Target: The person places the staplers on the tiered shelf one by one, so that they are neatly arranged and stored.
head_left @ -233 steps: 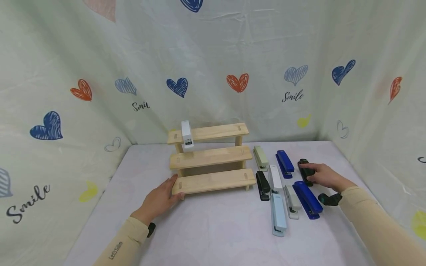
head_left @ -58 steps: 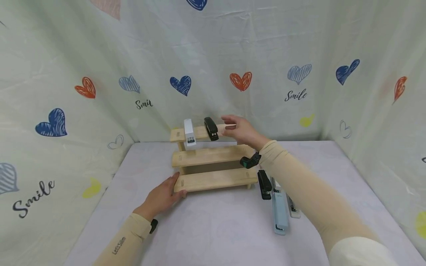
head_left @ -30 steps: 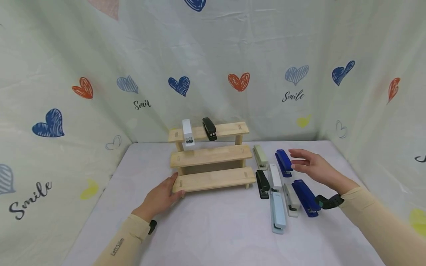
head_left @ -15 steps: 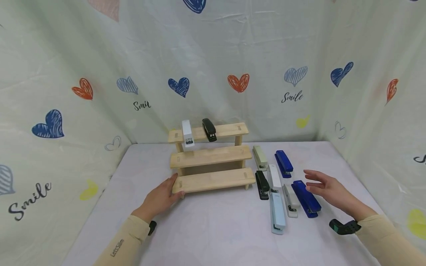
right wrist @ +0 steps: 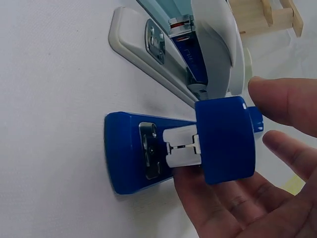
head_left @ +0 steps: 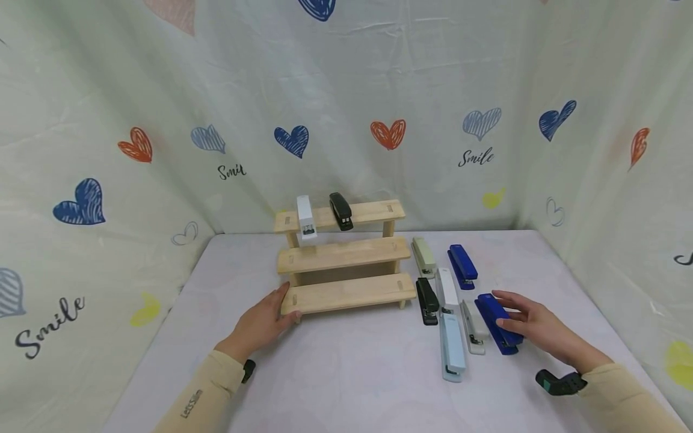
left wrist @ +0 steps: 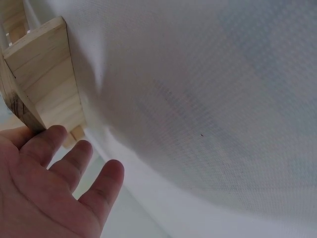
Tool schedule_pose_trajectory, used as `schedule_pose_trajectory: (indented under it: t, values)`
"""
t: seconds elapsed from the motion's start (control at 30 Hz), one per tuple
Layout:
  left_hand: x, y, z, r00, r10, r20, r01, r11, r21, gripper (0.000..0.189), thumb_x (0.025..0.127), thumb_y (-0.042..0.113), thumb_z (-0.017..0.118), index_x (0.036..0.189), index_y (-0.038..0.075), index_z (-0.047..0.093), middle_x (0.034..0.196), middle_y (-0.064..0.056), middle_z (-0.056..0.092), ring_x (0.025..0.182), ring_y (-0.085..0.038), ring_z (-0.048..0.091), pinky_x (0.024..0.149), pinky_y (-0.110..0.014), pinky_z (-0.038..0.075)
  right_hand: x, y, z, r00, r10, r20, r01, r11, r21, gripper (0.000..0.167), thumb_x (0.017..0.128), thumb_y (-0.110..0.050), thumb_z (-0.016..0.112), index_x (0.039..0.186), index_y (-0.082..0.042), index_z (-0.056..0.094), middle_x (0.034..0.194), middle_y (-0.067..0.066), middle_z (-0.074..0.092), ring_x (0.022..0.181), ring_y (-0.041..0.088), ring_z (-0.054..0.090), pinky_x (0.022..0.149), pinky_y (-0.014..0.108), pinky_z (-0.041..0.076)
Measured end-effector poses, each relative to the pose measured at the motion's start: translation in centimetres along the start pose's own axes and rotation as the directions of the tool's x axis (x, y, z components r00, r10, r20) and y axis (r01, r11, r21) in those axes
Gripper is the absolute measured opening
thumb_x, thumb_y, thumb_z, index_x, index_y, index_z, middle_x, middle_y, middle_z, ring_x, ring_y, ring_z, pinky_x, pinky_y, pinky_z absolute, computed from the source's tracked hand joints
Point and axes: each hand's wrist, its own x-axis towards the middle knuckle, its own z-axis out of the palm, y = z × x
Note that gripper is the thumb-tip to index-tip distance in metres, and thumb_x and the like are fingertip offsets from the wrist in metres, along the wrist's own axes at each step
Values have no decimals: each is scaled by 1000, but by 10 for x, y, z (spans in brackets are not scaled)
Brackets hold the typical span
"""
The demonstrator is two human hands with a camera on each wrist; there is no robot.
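In the head view, my right hand (head_left: 541,328) is over a dark blue stapler (head_left: 497,323) standing on the table. The right wrist view shows its blue handle (right wrist: 225,141) between the thumb, close above it, and loosely bent fingers along its other side. My left hand (head_left: 257,325) rests at the left end of the lowest shelf of a three-tier wooden rack (head_left: 346,291). In the left wrist view, the left fingers (left wrist: 72,166) are spread beside the board's edge. A white stapler (head_left: 305,216) and a black stapler (head_left: 341,210) sit on the rack's top shelf.
Right of the rack lie a pale green stapler (head_left: 424,257), a black one (head_left: 428,300), a white one (head_left: 447,288), a light blue one (head_left: 452,349), a grey-white one (head_left: 474,328) and another blue one (head_left: 462,266). A patterned curtain (head_left: 422,72) hangs behind the table.
The black stapler went from the table's right side to the top shelf. My right hand then came back right and lowered over the near blue stapler. My left hand stayed at the rack.
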Motion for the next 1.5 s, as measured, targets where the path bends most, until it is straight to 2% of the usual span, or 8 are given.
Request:
schedule_pose_trajectory:
  t: [0.47, 0.67, 0.93, 1.13, 1.33, 1.5]
  values:
    - [2, -3, 3, 1000, 3, 6, -3, 1000, -4, 82, 99, 45, 60, 153, -7, 29, 147, -30, 42, 134, -44, 43, 105, -56, 39, -3, 8, 0, 1000, -10, 28, 8, 998, 58, 84, 90, -27, 76, 155, -3, 29, 152, 34, 30, 132, 58, 35, 88, 53, 53]
    - [1, -2, 2, 1000, 7, -1, -7, 1000, -5, 81, 99, 45, 61, 153, -7, 29, 147, -30, 42, 134, -44, 43, 104, -55, 39, -3, 8, -4, 996, -35, 80, 29, 997, 70, 84, 87, -20, 79, 154, -3, 33, 155, 33, 25, 133, 60, 32, 92, 55, 51]
    - [1, -3, 3, 1000, 10, -8, -10, 1000, 1, 82, 99, 49, 59, 152, -7, 30, 146, -31, 43, 133, -44, 44, 104, -56, 40, -2, 3, -10, 987, -1, 162, -6, 999, 45, 82, 83, -15, 81, 152, -7, 39, 156, 34, 21, 135, 60, 27, 99, 62, 42]
    - [0, -3, 3, 1000, 11, -4, -11, 1000, 6, 82, 99, 49, 58, 153, -6, 30, 146, -30, 43, 134, -44, 43, 104, -55, 40, 2, 2, -12, 982, 9, 190, -17, 999, 38, 82, 83, -13, 81, 153, -6, 39, 155, 37, 19, 136, 60, 26, 101, 61, 41]
    - [1, -1, 1, 1000, 12, -11, -12, 1000, -2, 80, 99, 46, 60, 152, -7, 31, 146, -31, 43, 133, -45, 43, 104, -56, 39, 3, 5, -10, 985, 7, 174, -15, 999, 48, 80, 84, -12, 80, 152, -5, 38, 155, 36, 19, 136, 60, 26, 99, 61, 43]
    - [0, 0, 1, 1000, 7, -2, -7, 1000, -4, 80, 100, 48, 58, 152, -7, 31, 146, -31, 43, 133, -45, 43, 104, -56, 39, 2, 8, -6, 991, 17, 131, -23, 999, 46, 78, 85, -20, 80, 151, -6, 41, 156, 34, 21, 137, 60, 23, 101, 67, 37]
